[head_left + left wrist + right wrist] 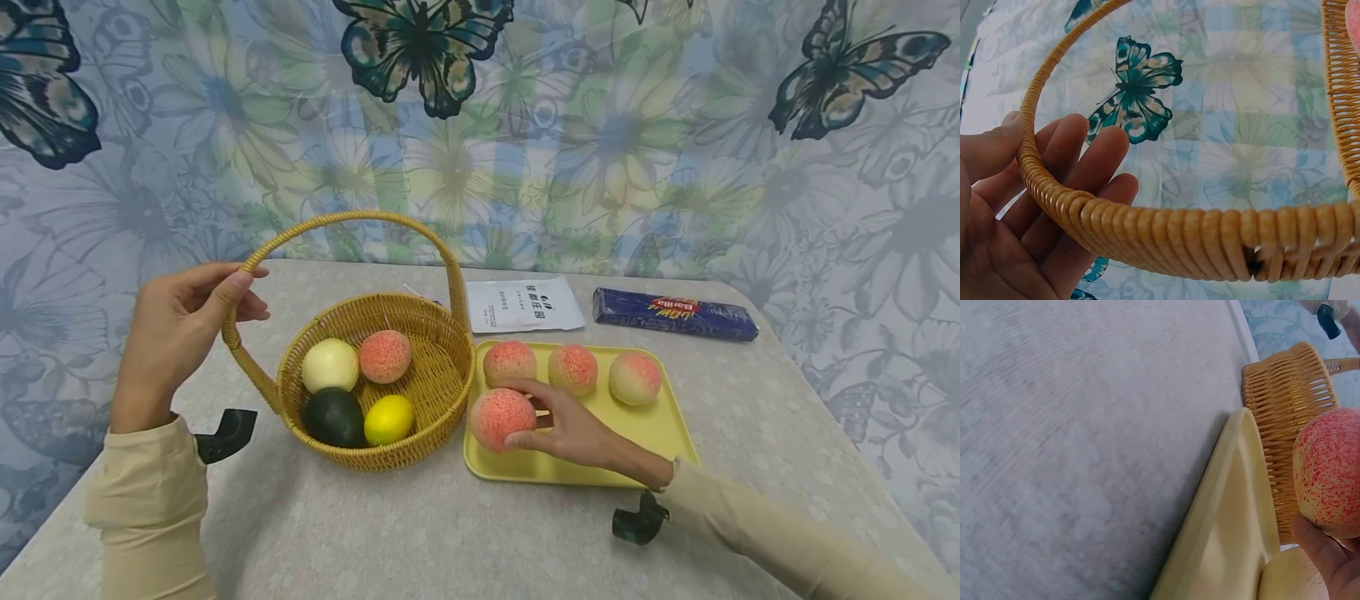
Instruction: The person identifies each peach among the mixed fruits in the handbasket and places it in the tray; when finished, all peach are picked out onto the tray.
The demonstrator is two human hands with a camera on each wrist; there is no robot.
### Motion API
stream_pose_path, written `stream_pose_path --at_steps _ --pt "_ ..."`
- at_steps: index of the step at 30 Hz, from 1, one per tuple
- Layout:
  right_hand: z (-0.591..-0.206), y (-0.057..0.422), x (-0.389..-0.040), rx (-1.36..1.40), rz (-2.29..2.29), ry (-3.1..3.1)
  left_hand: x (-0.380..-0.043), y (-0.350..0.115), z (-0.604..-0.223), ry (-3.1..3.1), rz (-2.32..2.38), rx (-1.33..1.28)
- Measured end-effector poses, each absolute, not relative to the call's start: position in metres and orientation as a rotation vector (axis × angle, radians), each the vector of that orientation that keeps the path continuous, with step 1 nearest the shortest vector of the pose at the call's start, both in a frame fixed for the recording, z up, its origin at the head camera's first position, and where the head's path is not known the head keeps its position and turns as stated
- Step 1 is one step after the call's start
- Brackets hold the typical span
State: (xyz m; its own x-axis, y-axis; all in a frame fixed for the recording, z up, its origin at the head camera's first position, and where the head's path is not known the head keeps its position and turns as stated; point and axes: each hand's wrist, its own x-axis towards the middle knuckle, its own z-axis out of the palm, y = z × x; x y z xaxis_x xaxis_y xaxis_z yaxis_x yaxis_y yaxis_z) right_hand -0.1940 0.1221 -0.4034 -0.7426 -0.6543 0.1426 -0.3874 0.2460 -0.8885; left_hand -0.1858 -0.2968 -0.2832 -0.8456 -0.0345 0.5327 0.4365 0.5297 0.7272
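My left hand (183, 329) grips the left side of the wicker basket's tall handle (1129, 231), thumb on one side and fingers on the other. Inside the basket (442, 392) lie a pale round fruit (330, 365), a peach (385, 357), a dark green fruit (333, 418) and a lemon (389, 420). Over the left end of a yellow tray (592, 471), my right hand (573, 429) pinches another peach (1332, 475) between thumb and fingers. Three more peaches sit on the tray: one at its back left (510, 362), one beside it (573, 369), one farther right (635, 377).
Behind the tray lies a white printed packet (525, 305). To its right is a dark blue Barilla box (675, 314). The basket stands close against the tray's left edge. A butterfly-patterned cloth (600, 167) hangs behind the table (360, 533).
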Motion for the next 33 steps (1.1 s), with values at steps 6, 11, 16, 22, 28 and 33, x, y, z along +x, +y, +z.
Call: stream_pose_path --at_steps 6,11,16,22,28,33 --pt "-0.411 0.126 -0.197 -0.912 -1.502 2.256 -0.186 -0.296 -0.283 -2.279 -1.283 -0.33" --pt "-0.415 0.13 -0.197 -0.876 -1.509 2.259 -0.186 -0.296 -0.283 -2.284 -1.274 -0.326" --pt "-0.42 0.133 -0.199 -0.864 -1.521 2.265 -0.186 -0.296 -0.283 -2.291 -1.26 -0.319" --pt "-0.422 0.14 -0.201 -0.822 -1.557 2.284 -0.186 -0.296 -0.282 -2.286 -1.276 -0.323" --pt "-0.423 0.144 -0.202 -0.811 -1.579 2.265 -0.186 -0.297 -0.283 -2.279 -1.287 -0.333" --pt "-0.426 0.144 -0.203 -0.834 -1.584 2.256 -0.187 -0.297 -0.283 -2.273 -1.293 -0.339"
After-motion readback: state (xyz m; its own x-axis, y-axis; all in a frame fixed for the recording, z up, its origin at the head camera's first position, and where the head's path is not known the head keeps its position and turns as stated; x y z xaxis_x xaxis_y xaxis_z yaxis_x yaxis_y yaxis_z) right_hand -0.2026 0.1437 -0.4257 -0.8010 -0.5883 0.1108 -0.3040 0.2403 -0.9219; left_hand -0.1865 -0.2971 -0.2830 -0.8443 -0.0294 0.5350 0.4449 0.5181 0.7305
